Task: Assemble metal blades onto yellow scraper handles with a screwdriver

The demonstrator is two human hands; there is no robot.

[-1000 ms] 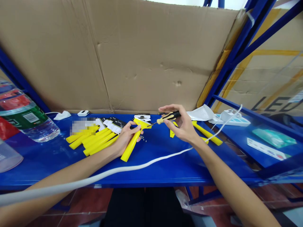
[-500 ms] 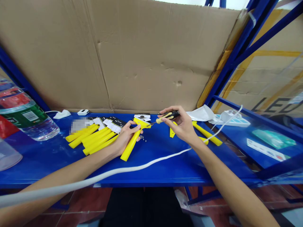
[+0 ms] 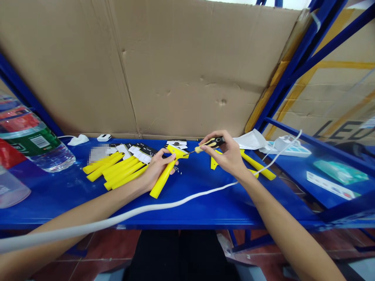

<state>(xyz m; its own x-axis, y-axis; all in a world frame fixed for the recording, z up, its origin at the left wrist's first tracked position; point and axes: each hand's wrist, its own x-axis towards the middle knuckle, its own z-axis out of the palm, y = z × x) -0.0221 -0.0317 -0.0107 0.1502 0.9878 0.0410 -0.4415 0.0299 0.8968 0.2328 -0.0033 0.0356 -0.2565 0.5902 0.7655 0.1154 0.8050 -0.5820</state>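
Note:
My left hand (image 3: pixel 156 169) is closed round a yellow T-shaped plastic handle (image 3: pixel 159 185), near its wide head. My right hand (image 3: pixel 228 154) grips a screwdriver (image 3: pixel 213 144) with a black and pale yellow grip. The screwdriver's shaft points left, and its tip meets the head of the T-shaped handle. Small loose screws (image 3: pixel 178 170) lie on the blue table by my left fingers. To the left, several yellow handles (image 3: pixel 123 171) rest side by side. Another yellow piece (image 3: pixel 215 160) sits partly behind my right hand, and a long yellow handle (image 3: pixel 259 166) lies to its right.
A white cable (image 3: pixel 164 208) crosses in front of both forearms. Printed cards (image 3: pixel 143 152) lie behind the yellow handles. At the left stand a large water bottle (image 3: pixel 38 144) and a clear plastic container (image 3: pixel 13 189). A white power strip (image 3: pixel 293 150) is at the right, cardboard (image 3: pixel 187 70) behind.
The view has shifted slightly. My right fingers have moved a little on the screwdriver's grip, while its tip stays at the yellow handle's head. My left hand keeps the same hold.

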